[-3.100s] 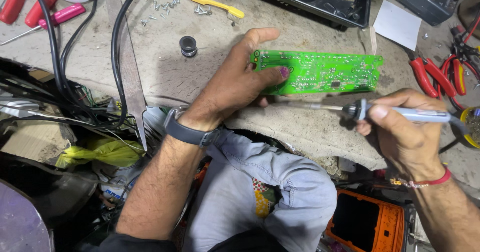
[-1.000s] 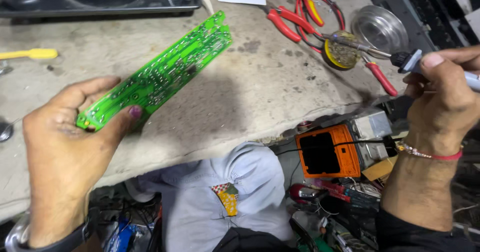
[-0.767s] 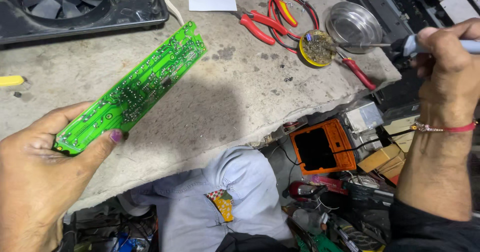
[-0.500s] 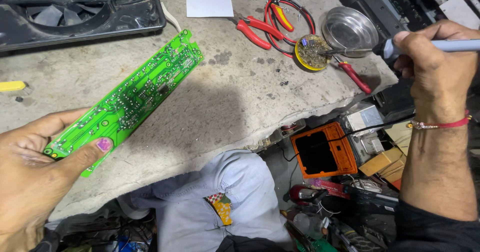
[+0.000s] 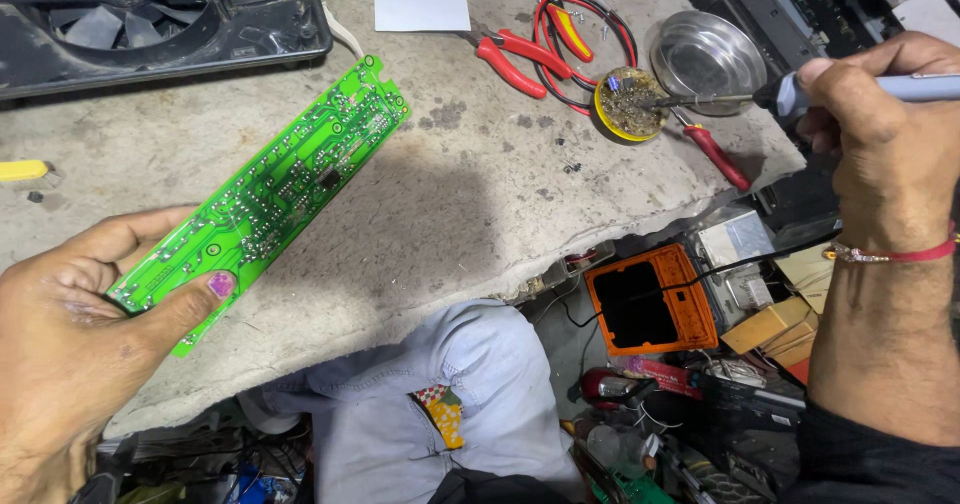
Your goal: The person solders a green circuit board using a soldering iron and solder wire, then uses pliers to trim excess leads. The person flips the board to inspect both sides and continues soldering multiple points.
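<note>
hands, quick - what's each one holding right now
Left hand: closed on the green circuit board.
Right hand: closed on the soldering iron.

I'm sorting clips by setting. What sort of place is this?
Likely an electronics repair bench: a green circuit board in the left hand, a soldering iron in the right hand, red-handled pliers.

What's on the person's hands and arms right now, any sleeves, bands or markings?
Both hands are bare, no gloves. The left hand has a purple-painted thumbnail. The right hand has a thin red thread bracelet with a small metal piece at the wrist. The right forearm is bare down to a dark sleeve near the elbow.
</note>
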